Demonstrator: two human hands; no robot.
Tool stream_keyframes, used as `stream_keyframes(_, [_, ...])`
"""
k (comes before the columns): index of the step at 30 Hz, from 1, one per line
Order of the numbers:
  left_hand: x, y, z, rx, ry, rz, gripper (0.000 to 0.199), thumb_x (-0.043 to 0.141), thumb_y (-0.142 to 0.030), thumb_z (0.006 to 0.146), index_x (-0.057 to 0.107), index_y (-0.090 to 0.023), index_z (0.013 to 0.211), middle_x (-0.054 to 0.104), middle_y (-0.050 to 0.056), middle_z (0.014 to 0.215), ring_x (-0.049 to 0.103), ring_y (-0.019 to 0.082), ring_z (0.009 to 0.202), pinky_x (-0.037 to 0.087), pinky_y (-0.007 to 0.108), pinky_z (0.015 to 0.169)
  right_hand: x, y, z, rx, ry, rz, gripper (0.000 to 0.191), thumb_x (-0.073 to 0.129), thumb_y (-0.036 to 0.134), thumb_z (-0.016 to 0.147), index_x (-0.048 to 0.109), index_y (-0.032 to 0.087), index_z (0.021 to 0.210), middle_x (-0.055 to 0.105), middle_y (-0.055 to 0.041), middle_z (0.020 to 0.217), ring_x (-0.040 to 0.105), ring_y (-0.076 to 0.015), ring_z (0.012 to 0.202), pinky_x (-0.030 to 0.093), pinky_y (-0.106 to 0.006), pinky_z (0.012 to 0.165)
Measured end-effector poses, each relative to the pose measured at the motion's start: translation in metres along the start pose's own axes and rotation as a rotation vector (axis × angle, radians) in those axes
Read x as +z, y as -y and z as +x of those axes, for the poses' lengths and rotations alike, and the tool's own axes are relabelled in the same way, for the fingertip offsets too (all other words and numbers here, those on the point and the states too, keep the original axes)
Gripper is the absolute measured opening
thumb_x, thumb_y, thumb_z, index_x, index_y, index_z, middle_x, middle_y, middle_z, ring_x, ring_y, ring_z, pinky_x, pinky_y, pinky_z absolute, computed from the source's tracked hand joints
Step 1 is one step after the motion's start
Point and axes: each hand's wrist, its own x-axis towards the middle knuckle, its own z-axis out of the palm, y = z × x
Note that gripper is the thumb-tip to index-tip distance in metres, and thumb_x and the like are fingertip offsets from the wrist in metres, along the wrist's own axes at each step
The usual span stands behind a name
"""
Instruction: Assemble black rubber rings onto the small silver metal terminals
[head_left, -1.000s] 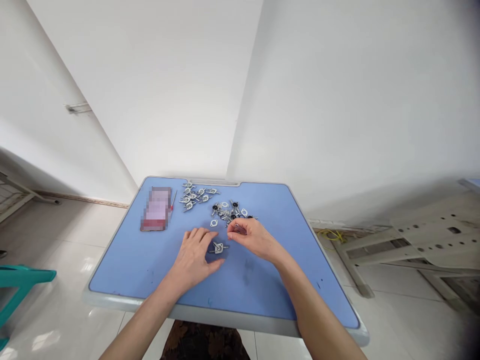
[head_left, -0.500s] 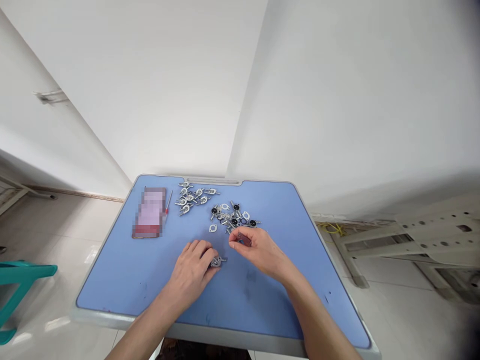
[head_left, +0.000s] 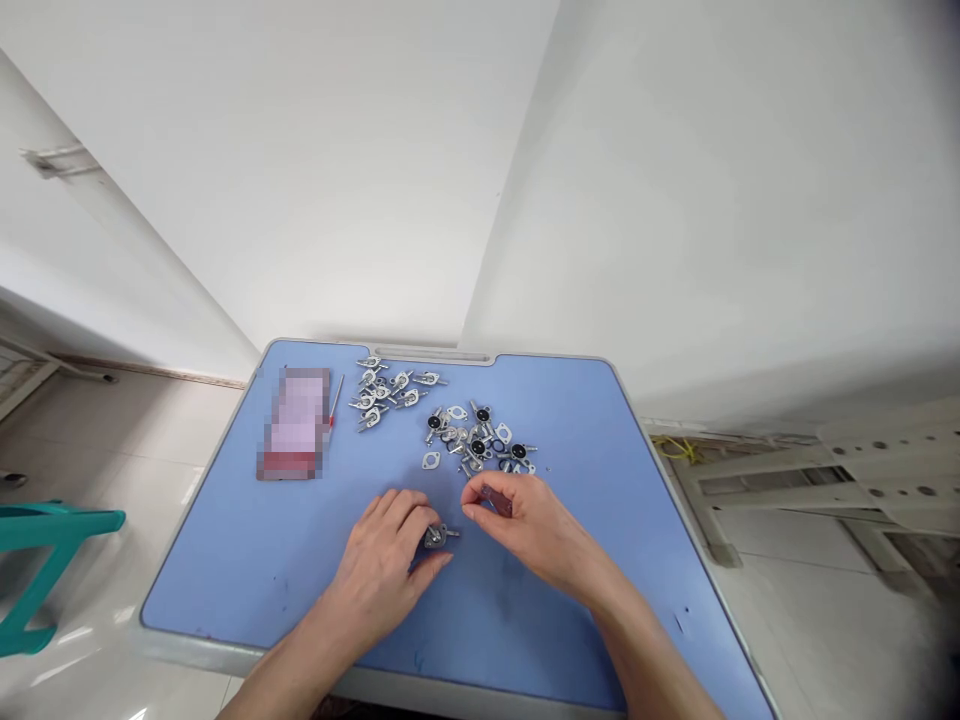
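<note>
Over the blue tabletop (head_left: 225, 560) you have two hands. Your left hand (head_left: 379, 570) curls its fingers (head_left: 397, 510) closed on one metal fitting (head_left: 436, 537), which sits at the fingertips. Your right hand (head_left: 525, 530) pinches its fingers (head_left: 480, 492) together on a small dark piece (head_left: 496, 502), too small to make out. Just beyond lie two loose piles of fittings (head_left: 386, 392), too tangled to count, the right one (head_left: 476, 440) showing black rings. Further left are one blurred card (head_left: 295, 425) and one thin red-tipped tool (head_left: 335, 400), just beside it.

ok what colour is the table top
The table top is blue, with a grey rim, clearest in the head view.
</note>
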Motion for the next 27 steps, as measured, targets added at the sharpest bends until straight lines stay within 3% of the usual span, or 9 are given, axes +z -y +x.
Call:
stream_keyframes(16, [-0.0018,-0.0017,-0.0034,0.016,0.087,-0.005,0.011,0.047,-0.018,0.090,0.057,-0.021,0.096,0.056,0.005,0.090,0.053,0.018,0.078,0.047,0.031,0.066,-0.0033,0.0006,-0.0041,0.075,0.044,-0.015,0.014,0.052,0.028,0.081,0.062,0.022,0.073,0.056,0.0020,0.062,0.045,-0.0116,0.055,0.035,-0.024,0.053])
stream_keyframes(27, [0.0039,-0.0035,-0.0031,0.051,0.017,0.099,0.014,0.045,-0.014,0.088,0.056,-0.020,0.094,0.057,0.006,0.090,0.053,0.017,0.077,0.046,0.030,0.065,0.0014,0.0044,-0.0003,0.047,0.142,-0.065,0.012,0.052,0.020,0.079,0.062,0.022,0.072,0.058,0.0023,0.063,0.047,-0.0118,0.056,0.035,-0.024,0.056])
